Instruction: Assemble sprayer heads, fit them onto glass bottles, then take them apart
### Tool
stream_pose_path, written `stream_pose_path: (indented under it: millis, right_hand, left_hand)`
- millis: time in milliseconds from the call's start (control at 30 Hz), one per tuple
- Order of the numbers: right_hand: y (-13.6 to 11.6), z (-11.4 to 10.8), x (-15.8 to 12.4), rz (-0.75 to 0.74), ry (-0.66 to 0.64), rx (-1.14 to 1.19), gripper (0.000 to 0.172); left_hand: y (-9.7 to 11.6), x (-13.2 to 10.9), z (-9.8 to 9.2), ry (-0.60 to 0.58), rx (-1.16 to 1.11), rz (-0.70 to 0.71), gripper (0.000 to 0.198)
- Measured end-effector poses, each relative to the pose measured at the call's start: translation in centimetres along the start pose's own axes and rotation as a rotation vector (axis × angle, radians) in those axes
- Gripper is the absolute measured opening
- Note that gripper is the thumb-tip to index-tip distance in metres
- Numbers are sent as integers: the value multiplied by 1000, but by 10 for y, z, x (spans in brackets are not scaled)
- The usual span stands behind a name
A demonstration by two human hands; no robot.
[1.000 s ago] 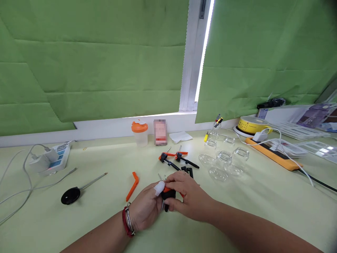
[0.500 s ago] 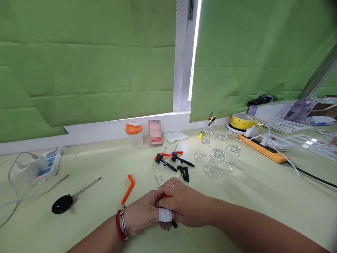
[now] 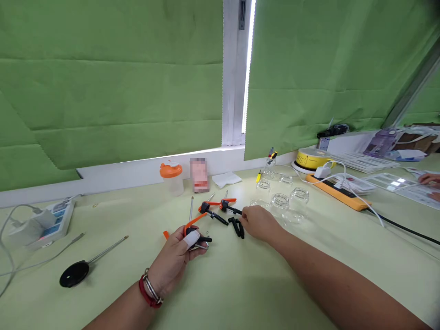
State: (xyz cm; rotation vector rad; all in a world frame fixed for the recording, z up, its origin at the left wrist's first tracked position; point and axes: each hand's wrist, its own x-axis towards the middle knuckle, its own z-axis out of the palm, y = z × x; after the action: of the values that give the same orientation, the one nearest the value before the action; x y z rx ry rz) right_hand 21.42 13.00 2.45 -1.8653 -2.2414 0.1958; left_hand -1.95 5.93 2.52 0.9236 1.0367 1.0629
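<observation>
Hands apart. An orange-and-black tool [image 3: 195, 222] is held in the left hand [image 3: 177, 252], off to the front left, its metal rod [image 3: 191, 210] pointed away; thumb, wrapped in white tape [image 3: 191, 238], is pressed on it. The right hand [image 3: 259, 223] is lowered at the black pieces [image 3: 234, 227], fingers curled; whether anything is gripped cannot be told, fingertips hidden. The end of the right tool [image 3: 225, 206] is partly covered by that hand. The left tool [image 3: 205, 207] is laid just beside it. A loose orange piece [image 3: 166, 234] is mostly hidden behind the left hand. On the table [image 3: 220, 293], a black disc with a rod [image 3: 74, 274] is seen at far left, near a white power strip [image 3: 63, 222]. Glass jars [image 3: 280, 208] are grouped right of the tools, with an orange power strip [image 3: 338, 192] beyond. An orange-lidded cup [image 3: 172, 176] is stood by the wall. Another person's hand [image 3: 429, 178] is seen at the right edge.
</observation>
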Motion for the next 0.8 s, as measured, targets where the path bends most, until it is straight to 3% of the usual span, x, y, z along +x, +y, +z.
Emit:
stream_pose_path:
  millis: [333,533,633,800]
  right_hand:
    - [2,15,5,81,-126,-116,18]
    - [4,12,5,54,-86,-144,16]
    - [-5,6,-3,-67,11,-108,17]
    - [-26,4,-23,-529,66,28,15]
  left_hand:
    - [0,3,-2,68,-74,25,17]
    - [1,2,-5,93,-127,29,18]
    - [1,1,-5,78,-133,32,16]
    - [1,-2,-3,-14,-137,39,15]
